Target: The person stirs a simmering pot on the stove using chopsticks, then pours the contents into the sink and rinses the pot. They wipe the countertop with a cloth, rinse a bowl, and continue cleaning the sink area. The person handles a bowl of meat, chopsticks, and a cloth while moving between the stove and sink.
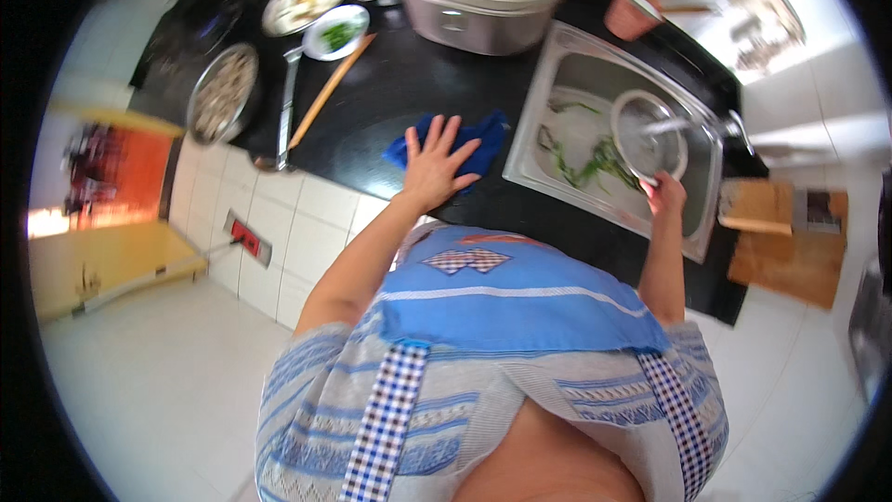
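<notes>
My left hand [433, 162] lies palm down on a crumpled dark blue cloth [491, 136], fingers spread, on the black countertop. At the sink [519, 146] my right hand [665, 193] grips the near rim of a round, pale-rimmed bowl [644, 118]. The bowl is tilted under the metal faucet [728, 127], whose bright spout, or water from it, crosses the opening. Green leafy stalks [599, 160] lie on the sink bottom, partly behind the bowl.
Behind the cloth stands a rice cooker [481, 21]. A wooden stick [333, 90], a metal-handled utensil [288, 108], a bowl of chopped greens [339, 33] and a pan of food [223, 94] are to the left. A pink utensil holder [631, 16] stands behind the sink.
</notes>
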Available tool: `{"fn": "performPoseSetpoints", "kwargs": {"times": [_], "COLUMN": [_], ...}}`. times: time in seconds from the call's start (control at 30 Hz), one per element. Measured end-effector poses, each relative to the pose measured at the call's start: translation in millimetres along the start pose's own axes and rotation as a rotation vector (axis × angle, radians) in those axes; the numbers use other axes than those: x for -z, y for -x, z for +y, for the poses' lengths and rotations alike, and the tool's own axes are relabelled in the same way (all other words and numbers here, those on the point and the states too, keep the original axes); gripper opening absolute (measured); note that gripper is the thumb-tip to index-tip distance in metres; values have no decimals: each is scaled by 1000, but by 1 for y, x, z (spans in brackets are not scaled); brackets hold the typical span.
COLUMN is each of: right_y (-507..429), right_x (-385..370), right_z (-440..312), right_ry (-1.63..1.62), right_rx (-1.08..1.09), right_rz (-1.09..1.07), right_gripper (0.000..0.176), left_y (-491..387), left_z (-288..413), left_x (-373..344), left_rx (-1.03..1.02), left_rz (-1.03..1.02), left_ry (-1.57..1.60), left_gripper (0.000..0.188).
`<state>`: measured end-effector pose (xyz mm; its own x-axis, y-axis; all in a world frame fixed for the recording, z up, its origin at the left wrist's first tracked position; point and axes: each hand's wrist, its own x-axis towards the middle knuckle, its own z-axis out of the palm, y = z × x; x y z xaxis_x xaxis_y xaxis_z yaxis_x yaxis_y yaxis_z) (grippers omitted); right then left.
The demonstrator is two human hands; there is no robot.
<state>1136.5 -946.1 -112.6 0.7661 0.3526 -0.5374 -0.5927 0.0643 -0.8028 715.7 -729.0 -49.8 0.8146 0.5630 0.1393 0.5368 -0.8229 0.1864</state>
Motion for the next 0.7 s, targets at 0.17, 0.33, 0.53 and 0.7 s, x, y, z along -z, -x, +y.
{"fn": "performPoseSetpoints", "kwargs": {"times": [0.17, 0.33, 0.53, 0.7], "right_y": [-24, -37, -33, -20], "right_x": [6, 6, 7, 12], "right_z": [6, 9, 5, 3], "right_ry": [-23, 18, 28, 27], "right_rx": [-28, -63, -47, 19], "right_rz": [-109, -67, -64, -19], "right_gripper": [16, 19, 25, 35], "left_y": [8, 40, 71, 93], "left_z": [-6, -10, -35, -67], "left_x": [7, 12, 23, 25], "left_rx": [149, 211, 380, 517], "left_rz": [40, -1, 87, 244], "left_ry": [4, 122, 196, 209], "left_gripper": [68, 66, 61, 56]}}
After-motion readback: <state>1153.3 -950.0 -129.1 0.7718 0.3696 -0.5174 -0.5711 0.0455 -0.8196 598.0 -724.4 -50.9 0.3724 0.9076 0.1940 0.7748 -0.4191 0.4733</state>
